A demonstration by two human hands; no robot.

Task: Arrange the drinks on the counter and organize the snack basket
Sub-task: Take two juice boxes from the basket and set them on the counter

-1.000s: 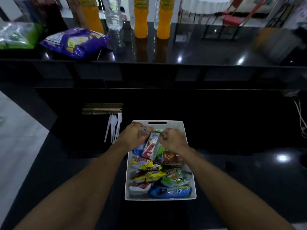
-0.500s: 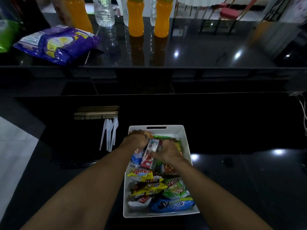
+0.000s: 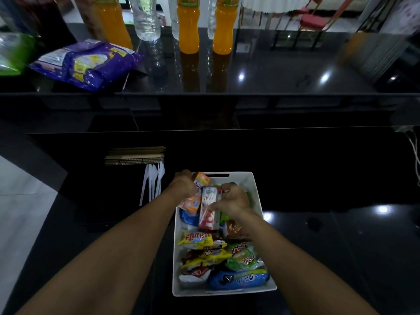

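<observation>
Person's left hand (image 3: pixel 185 186) grips an orange pack (image 3: pixel 201 179), right hand (image 3: pixel 234 201) pinches a red carton (image 3: pixel 208 212), at far end of white snack basket (image 3: pixel 256 189), near centre. Risk: w/ packets (image 3: pixel 204 258) piled loose, a tug could spill some over the rim.

White plastic cutlery (image 3: pixel 153 183) lies in a bunch on the lower level of the bench (image 3: pixel 318 178), left of the middle. Its heads touch a flat brown stack of what look like wooden sticks (image 3: pixel 135 155). White cables (image 3: pixel 414 151) hang at the right edge. Beyond the far edge stand a red-seated chair (image 3: pixel 311 19) and a table with a pleated white skirt (image 3: pixel 263 3). Pale floor tiles (image 3: pixel 18 201) show past the left edge. A blurred grey stack (image 3: pixel 381 55) sits at the upper level's far right corner.
</observation>
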